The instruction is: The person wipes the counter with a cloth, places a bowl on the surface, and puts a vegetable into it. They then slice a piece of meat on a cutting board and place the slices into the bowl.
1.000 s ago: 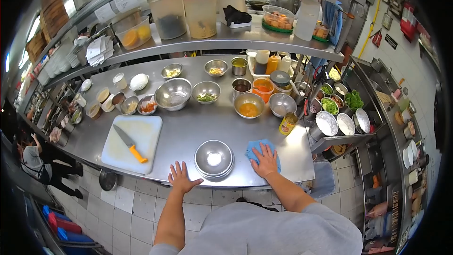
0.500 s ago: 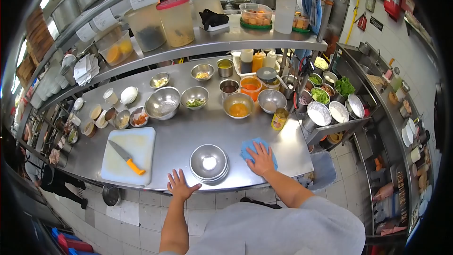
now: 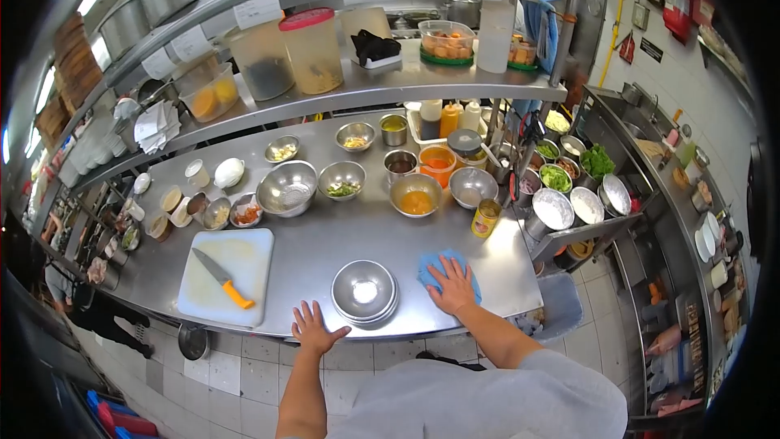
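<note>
My left hand (image 3: 317,330) rests at the front edge of the steel worktable (image 3: 309,276), fingers spread, with nothing in it. Just right of it stands a stack of steel bowls (image 3: 363,291). My right hand (image 3: 452,289) lies flat with fingers apart on a folded blue cloth (image 3: 426,274), pressing it to the tabletop. Left of my left hand is a white cutting board (image 3: 203,293), and a knife with an orange handle (image 3: 237,294) lies across it.
Bowls of chopped ingredients (image 3: 342,182), a bowl of yellow-orange liquid (image 3: 415,196) and a yellow can (image 3: 486,218) stand farther back. A shelf (image 3: 374,96) with tubs runs above. At right are metal containers of greens (image 3: 556,179). Another person's dark-trousered legs (image 3: 106,321) show at far left.
The view has tilted slightly, so the table appears a little lower in it. Both hands keep the same places on the table, and nothing has been picked up or let go.
</note>
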The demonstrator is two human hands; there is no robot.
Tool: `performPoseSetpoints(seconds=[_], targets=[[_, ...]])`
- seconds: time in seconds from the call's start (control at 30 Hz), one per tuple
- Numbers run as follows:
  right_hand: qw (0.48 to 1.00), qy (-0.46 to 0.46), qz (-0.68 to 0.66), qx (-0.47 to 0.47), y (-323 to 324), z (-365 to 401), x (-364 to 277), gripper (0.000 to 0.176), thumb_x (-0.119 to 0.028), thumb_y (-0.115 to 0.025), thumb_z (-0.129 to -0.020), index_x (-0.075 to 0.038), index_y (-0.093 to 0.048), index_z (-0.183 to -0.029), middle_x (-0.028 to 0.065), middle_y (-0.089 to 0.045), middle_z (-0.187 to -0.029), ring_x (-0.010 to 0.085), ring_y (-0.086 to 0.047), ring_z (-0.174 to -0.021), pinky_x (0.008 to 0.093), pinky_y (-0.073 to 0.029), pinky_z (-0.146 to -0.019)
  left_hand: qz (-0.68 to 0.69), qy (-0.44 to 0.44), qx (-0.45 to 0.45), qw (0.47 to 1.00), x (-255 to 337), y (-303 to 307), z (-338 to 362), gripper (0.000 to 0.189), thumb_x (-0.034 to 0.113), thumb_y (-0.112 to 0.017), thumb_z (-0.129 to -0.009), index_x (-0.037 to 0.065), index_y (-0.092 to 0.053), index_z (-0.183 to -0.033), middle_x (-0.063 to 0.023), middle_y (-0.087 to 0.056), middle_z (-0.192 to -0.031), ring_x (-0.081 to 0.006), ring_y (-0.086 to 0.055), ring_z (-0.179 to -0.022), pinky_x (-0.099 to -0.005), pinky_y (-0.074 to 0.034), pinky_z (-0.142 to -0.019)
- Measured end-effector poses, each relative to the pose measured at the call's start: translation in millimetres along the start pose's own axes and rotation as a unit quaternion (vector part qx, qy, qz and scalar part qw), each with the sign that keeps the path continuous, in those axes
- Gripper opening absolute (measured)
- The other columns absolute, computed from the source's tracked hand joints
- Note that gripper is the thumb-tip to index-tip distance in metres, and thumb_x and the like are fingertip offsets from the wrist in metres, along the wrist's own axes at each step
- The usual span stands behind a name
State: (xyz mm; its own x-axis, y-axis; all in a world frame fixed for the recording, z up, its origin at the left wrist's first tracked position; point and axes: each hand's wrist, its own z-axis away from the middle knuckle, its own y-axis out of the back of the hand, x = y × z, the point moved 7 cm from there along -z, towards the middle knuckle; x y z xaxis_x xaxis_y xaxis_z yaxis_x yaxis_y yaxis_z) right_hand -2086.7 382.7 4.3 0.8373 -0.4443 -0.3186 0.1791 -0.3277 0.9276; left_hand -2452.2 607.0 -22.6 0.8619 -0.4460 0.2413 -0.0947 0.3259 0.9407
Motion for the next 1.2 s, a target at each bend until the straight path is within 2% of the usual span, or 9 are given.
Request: performPoseSetpoints(seconds=[0.27,0.33,0.43,0.53,0.83,1.2], targets=[[1.000,0.004,0.001,0.025,0.0,1.4,-0.5,0.058,-0.048,-0.067,-0.098,-0.028,-0.062,-0.152,0.0126,-0.038,-0.172,0.0404,-0.032,-0.158,0.0696,-0.018,-0.127,0.016,0.003,-0.002,1.000,0.3,3.0,3.0,0.144,0.095,-0.070,-0.070,0.010,-0.017,-0.174,-0.0237,-0.003,-0.181,-0.0440,0.007,-0.167,-0.0651,-0.008,-0.127],[1.000,-0.002,0.002,0.001,0.6,1.1,-0.9,0.059,-0.049,-0.062,-0.100,-0.029,-0.058,-0.156,0.0126,-0.035,-0.174,0.0400,-0.029,-0.160,0.0712,-0.014,-0.127,-0.003,-0.002,-0.001,1.000,-2.3,-1.5,0.4,0.148,0.100,-0.065,-0.067,0.010,-0.016,-0.174,-0.0237,-0.004,-0.181,-0.0438,0.006,-0.167,-0.0634,-0.011,-0.127],[1.000,0.001,0.006,0.006,-1.9,0.8,-0.1,0.059,-0.051,-0.062,-0.100,-0.030,-0.058,-0.156,0.0126,-0.034,-0.174,0.0397,-0.028,-0.161,0.0711,-0.013,-0.128,-0.004,0.000,-0.002,1.000,-1.7,0.0,0.9,0.148,0.101,-0.064,-0.067,0.010,-0.016,-0.174,-0.0238,-0.004,-0.181,-0.0439,0.006,-0.167,-0.0633,-0.012,-0.127],[1.000,0.002,0.012,0.005,-5.1,0.9,2.0,0.059,-0.051,-0.062,-0.100,-0.030,-0.058,-0.156,0.0123,-0.033,-0.175,0.0394,-0.027,-0.161,0.0704,-0.013,-0.128,0.017,0.000,0.000,1.000,-0.8,0.6,2.8,0.146,0.097,-0.068,-0.068,0.010,-0.018,-0.174,-0.0239,-0.004,-0.181,-0.0441,0.007,-0.167,-0.0653,-0.007,-0.127],[1.000,-0.003,0.002,0.009,-6.8,0.9,2.7,0.060,-0.051,-0.063,-0.099,-0.030,-0.059,-0.155,0.0132,-0.036,-0.174,0.0395,-0.028,-0.161,0.0696,-0.014,-0.128,0.016,0.000,-0.005,1.000,2.3,5.8,4.1,0.146,0.095,-0.070,-0.069,0.010,-0.018,-0.174,-0.0247,-0.004,-0.181,-0.0448,0.007,-0.167,-0.0655,-0.008,-0.127],[1.000,-0.001,0.009,0.013,-6.6,1.2,2.8,0.059,-0.050,-0.065,-0.098,-0.030,-0.060,-0.153,0.0133,-0.037,-0.173,0.0399,-0.030,-0.160,0.0697,-0.015,-0.128,0.004,-0.005,0.001,1.000,0.2,1.5,1.8,0.146,0.099,-0.065,-0.069,0.009,-0.018,-0.174,-0.0252,-0.005,-0.180,-0.0460,0.005,-0.166,-0.0657,-0.010,-0.127]])
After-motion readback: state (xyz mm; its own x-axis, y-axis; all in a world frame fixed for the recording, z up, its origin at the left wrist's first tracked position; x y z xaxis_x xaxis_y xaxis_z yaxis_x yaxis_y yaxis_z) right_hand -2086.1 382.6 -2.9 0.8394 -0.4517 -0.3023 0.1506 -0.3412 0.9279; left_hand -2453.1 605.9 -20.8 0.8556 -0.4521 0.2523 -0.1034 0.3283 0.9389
